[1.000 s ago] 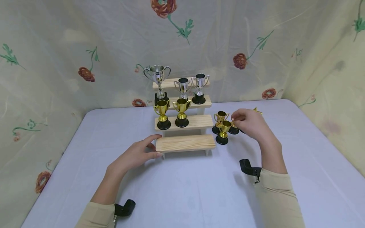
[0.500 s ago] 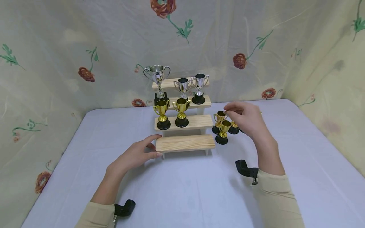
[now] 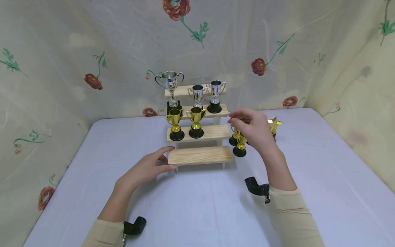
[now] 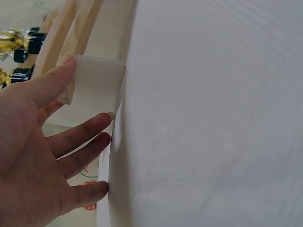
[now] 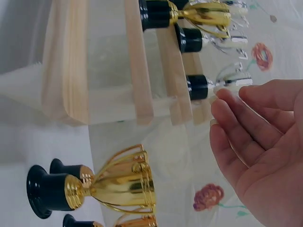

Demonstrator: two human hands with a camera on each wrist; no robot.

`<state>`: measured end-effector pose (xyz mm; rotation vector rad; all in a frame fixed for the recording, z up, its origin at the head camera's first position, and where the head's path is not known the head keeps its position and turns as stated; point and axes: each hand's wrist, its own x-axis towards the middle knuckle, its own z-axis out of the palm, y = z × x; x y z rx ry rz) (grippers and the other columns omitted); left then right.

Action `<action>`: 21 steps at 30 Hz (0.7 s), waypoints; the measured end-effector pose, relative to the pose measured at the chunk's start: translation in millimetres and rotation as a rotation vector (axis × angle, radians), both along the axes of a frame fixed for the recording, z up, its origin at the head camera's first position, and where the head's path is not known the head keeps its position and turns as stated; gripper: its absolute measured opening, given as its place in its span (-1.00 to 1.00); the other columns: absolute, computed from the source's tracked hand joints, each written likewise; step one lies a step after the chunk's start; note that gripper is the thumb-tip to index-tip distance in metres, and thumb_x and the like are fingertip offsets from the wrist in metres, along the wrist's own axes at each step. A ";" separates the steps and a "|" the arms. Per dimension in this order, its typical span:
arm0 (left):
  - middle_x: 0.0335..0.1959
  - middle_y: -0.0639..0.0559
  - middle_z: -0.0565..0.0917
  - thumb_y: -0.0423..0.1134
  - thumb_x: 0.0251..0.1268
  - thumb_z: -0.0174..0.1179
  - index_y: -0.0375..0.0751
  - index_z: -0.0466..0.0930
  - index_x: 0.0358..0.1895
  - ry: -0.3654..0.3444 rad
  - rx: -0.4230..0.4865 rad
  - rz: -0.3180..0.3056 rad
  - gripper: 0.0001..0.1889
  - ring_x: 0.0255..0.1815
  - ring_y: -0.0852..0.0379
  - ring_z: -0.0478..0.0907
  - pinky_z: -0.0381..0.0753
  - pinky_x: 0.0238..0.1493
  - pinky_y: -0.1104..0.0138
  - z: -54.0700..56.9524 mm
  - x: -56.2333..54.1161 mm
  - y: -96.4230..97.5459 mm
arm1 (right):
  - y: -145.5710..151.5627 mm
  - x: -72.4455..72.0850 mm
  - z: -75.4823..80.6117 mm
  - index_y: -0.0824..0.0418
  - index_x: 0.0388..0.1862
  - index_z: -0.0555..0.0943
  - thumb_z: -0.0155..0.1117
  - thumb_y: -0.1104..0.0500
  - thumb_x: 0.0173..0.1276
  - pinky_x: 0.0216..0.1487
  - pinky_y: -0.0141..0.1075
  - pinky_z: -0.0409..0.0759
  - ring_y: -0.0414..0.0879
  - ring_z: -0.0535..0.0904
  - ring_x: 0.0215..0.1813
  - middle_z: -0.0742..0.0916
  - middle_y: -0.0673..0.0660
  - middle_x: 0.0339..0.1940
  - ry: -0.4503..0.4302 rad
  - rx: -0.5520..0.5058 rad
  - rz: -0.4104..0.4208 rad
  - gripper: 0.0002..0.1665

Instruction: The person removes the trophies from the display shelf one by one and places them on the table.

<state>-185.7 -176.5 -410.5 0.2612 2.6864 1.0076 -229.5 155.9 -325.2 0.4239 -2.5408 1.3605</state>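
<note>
My left hand (image 3: pixel 146 168) holds the left end of the lowest step of a tiered wooden display stand (image 3: pixel 200 155), thumb and index finger on either side. In the left wrist view its other fingers reach down to the tablecloth. My right hand (image 3: pixel 254 130) hovers over small gold trophy cups (image 3: pixel 240 148) on the table, right of the stand. Nothing shows between its loosely bent fingers (image 5: pixel 232 137). Two gold trophy cups (image 3: pixel 196 122) stand on the step above the lowest. Behind them are two small silver trophy cups (image 3: pixel 215 96) and a larger silver trophy (image 3: pixel 170 87).
A gold star trophy (image 3: pixel 274 125) stands right of the loose cups, partly hidden by my right hand. White cloth (image 3: pixel 197 206) covers the table. A flower-patterned curtain (image 3: pixel 123 61) hangs behind it.
My right hand has moved left over the loose cups, from near the star trophy toward the stand, uncovering the star. The left hand and the stand have stayed put.
</note>
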 end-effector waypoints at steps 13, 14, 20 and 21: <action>-0.01 0.03 0.67 0.12 0.24 0.33 0.36 0.23 0.47 0.007 -0.014 0.006 -0.27 -0.05 0.06 0.56 0.52 -0.14 0.24 -2.5 -1.5 0.7 | -17.8 -1.4 -7.2 0.18 0.03 0.66 0.24 0.17 0.44 -0.13 -0.40 0.61 -0.04 0.71 -0.14 0.79 0.20 -0.13 -0.008 -0.038 0.057 -0.75; -0.01 0.02 0.67 0.11 0.24 0.33 0.36 0.23 0.47 0.007 -0.014 0.005 -0.27 -0.06 0.06 0.56 0.52 -0.15 0.24 -2.4 -1.6 0.7 | -20.0 -1.7 -7.7 0.19 0.04 0.66 0.24 0.17 0.44 -0.12 -0.40 0.62 -0.04 0.71 -0.14 0.79 0.19 -0.13 -0.008 -0.052 0.062 -0.75; -0.01 0.00 0.66 0.09 0.24 0.34 0.36 0.24 0.45 0.009 -0.006 0.006 -0.28 -0.08 0.05 0.56 0.53 -0.19 0.25 -3.0 -2.2 1.0 | -31.2 -3.6 -9.9 0.19 0.04 0.66 0.24 0.16 0.45 -0.10 -0.39 0.64 -0.05 0.73 -0.16 0.79 0.16 -0.14 -0.010 -0.117 0.078 -0.76; -0.01 0.00 0.66 0.09 0.24 0.34 0.36 0.24 0.45 0.007 -0.006 0.009 -0.28 -0.08 0.04 0.56 0.53 -0.19 0.26 -3.0 -2.0 1.1 | -32.2 -3.8 -10.4 0.18 0.03 0.66 0.24 0.16 0.45 -0.10 -0.38 0.64 -0.05 0.73 -0.16 0.79 0.16 -0.14 -0.011 -0.119 0.078 -0.76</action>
